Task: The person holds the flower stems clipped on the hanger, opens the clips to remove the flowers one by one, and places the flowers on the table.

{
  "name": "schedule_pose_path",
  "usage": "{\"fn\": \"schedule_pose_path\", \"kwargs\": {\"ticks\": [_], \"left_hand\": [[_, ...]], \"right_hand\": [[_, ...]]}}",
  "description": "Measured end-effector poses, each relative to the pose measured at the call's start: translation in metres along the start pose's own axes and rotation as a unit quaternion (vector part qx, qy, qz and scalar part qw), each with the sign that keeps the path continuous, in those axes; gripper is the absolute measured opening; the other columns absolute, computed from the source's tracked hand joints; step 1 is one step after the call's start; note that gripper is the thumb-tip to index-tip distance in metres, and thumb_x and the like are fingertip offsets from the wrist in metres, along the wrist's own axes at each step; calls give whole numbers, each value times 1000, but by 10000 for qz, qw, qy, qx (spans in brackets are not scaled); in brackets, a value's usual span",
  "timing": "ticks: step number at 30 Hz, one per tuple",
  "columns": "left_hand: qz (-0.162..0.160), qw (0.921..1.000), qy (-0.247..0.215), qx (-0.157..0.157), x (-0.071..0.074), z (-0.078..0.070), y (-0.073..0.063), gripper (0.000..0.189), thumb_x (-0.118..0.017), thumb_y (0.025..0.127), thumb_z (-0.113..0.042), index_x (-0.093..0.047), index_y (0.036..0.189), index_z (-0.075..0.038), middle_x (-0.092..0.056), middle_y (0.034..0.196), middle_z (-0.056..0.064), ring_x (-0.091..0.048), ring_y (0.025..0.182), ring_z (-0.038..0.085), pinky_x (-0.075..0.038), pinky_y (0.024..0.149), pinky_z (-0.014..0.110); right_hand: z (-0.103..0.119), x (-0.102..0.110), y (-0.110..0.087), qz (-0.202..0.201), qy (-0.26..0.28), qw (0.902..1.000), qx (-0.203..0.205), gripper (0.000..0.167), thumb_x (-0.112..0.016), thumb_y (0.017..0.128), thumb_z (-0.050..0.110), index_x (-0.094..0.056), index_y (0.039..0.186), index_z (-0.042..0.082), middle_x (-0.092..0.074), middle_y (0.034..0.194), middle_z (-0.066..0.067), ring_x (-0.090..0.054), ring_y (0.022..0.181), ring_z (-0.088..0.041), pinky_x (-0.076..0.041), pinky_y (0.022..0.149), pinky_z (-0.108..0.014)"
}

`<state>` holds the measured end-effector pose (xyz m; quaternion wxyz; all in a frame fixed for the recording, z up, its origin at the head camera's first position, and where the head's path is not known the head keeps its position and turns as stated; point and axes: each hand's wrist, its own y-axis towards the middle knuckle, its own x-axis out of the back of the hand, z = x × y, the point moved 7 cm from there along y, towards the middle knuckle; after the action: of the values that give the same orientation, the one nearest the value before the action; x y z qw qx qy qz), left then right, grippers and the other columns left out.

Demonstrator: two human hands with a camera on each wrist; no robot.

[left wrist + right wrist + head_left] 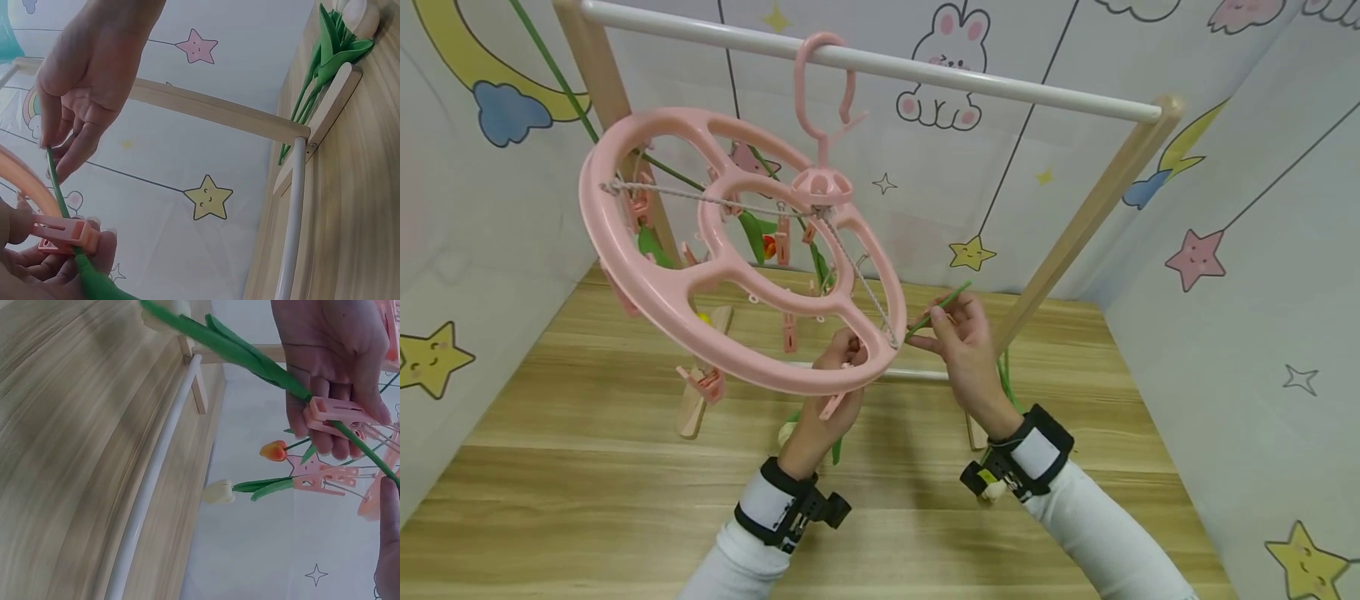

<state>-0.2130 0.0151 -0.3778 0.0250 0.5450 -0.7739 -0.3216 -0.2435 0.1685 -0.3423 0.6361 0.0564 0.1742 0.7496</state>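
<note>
In the head view, my left hand (831, 408) is under the near rim of a pink round drying hanger (760, 375). Its thumb and fingers pinch a pink clothespin (334, 411), seen in the right wrist view. Through that clothespin runs the green stem (56, 187) of an artificial tulip, whose pale bloom (164, 320) points down and away. My right hand (966, 358) pinches the thin end of the stem, right of the hanger's rim. Whether the clothespin's jaws press on the stem I cannot tell.
The hanger hooks over a white bar (1000, 82) of a wooden-legged rack. Other clothespins dangle around it, some with tulips, such as an orange one (273, 450) and a white one (220, 492). More white tulips (361, 17) lie by the rack's right foot.
</note>
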Motion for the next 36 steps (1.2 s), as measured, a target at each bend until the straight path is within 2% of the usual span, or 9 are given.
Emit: {"fn": "schedule_pose_path", "kwargs": {"ticks": [1, 2, 3, 4, 14, 21, 26, 29, 36], "left_hand": [[-149, 9958, 905, 18, 2, -1, 0, 18, -33, 109, -11, -49, 107, -3, -43, 79, -8, -39, 68, -5, -37, 66, 11], [-210, 9946, 1009, 134, 2, 0, 0, 24, -33, 109, -16, -48, 106, 3, -43, 78, -2, -39, 67, -1, -37, 66, 15], [-382, 9807, 1914, 70, 4, -2, 0, 26, -35, 109, -19, -45, 104, 4, -40, 77, -1, -36, 66, 0, -34, 64, 16], [-446, 9745, 2198, 108, 4, -2, 1, 32, -37, 108, -25, -45, 104, 6, -39, 76, 3, -35, 65, 2, -34, 63, 18], [-593, 9414, 3266, -598, 2, -11, 2, 60, -32, 103, -51, -51, 103, 6, -41, 65, 7, -32, 56, 0, -31, 53, 20], [-661, 9690, 2326, -503, 5, -10, 2, 30, -44, 106, -16, -52, 101, 12, -43, 65, 10, -32, 57, 0, -31, 55, 19], [-803, 9918, 904, -413, 6, -9, 3, 13, -40, 99, 10, -51, 99, 17, -48, 68, -6, -36, 56, 2, -31, 53, 19], [-939, 9949, 248, -271, 7, -7, 4, 16, -40, 97, 11, -55, 98, 9, -54, 71, -10, -40, 58, 3, -34, 54, 18], [-1103, 9935, 158, -229, 9, -6, 3, 29, -43, 95, 11, -60, 96, -13, -61, 71, -13, -49, 59, -1, -40, 55, 15]], "right_hand": [[0, -1, 0, 61, -58, 10000, -10, 16, -47, 103, 4, -40, 117, 8, -54, 106, -1, -64, 95, -13, -60, 84, -32], [-1, -2, -1, 121, -79, 9999, -28, 16, -48, 102, 2, -40, 116, 7, -54, 106, 0, -63, 96, -13, -59, 85, -33], [-2, -2, -1, 171, -88, 9998, -45, 18, -48, 101, 0, -40, 116, 5, -55, 106, 0, -63, 97, -12, -59, 86, -33], [-2, -3, -2, 215, -77, 9997, -58, 19, -49, 101, -1, -39, 116, 5, -55, 106, 0, -63, 97, -12, -59, 86, -33], [-2, -5, -4, 268, 80, 9996, 15, 20, -46, 102, -1, -40, 113, 14, -57, 104, -1, -65, 95, -11, -61, 79, -35], [-2, -5, -5, 258, 50, 9997, -10, 18, -46, 102, -2, -37, 114, 7, -57, 103, 0, -65, 93, -9, -61, 78, -36], [-5, -6, -6, 275, 59, 9996, -99, 17, -47, 102, 0, -37, 115, 5, -56, 105, -2, -65, 94, -10, -61, 79, -35], [-5, -6, -6, 262, 96, 9996, -83, 16, -47, 102, 0, -38, 113, 6, -56, 104, -2, -65, 93, -11, -61, 78, -35], [-4, -6, -7, 284, 112, 9995, 100, 16, -47, 102, -1, -37, 114, 1, -56, 102, -3, -67, 88, -12, -61, 77, -37]]}}
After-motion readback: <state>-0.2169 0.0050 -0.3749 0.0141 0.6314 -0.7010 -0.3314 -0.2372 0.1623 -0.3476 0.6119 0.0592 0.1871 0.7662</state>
